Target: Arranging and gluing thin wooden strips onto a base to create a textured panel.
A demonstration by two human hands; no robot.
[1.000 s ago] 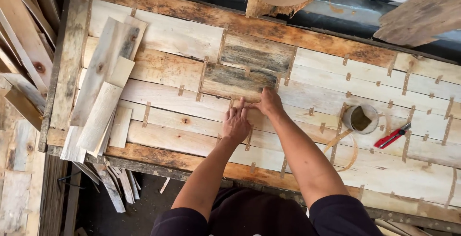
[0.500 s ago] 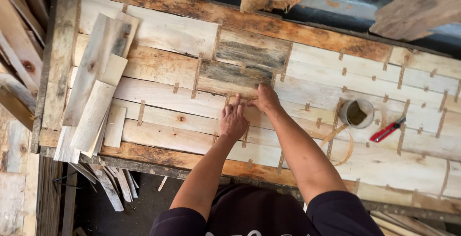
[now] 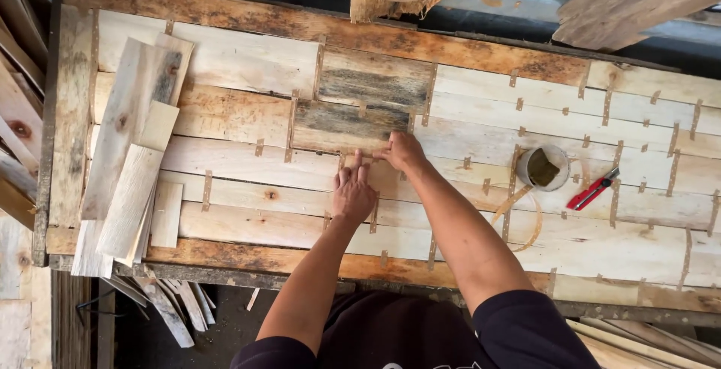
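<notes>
We press our left hand [image 3: 353, 192] flat, fingers extended and holding nothing, on the pale veneer strips [image 3: 248, 166] laid across the work table [image 3: 225, 16]. Our right hand [image 3: 404, 151] lies just beyond it, fingertips pinched on what looks like a short tape piece [image 3: 373, 153] at a seam beside the dark strip [image 3: 349, 121]; the tape is too small to confirm. The strips run left to right. The right hand is nearer the seam. A loose strip stack [image 3: 124, 158] lies well left; a pot [image 3: 542, 167] and red cutter [image 3: 593, 188] lie to the right.
</notes>
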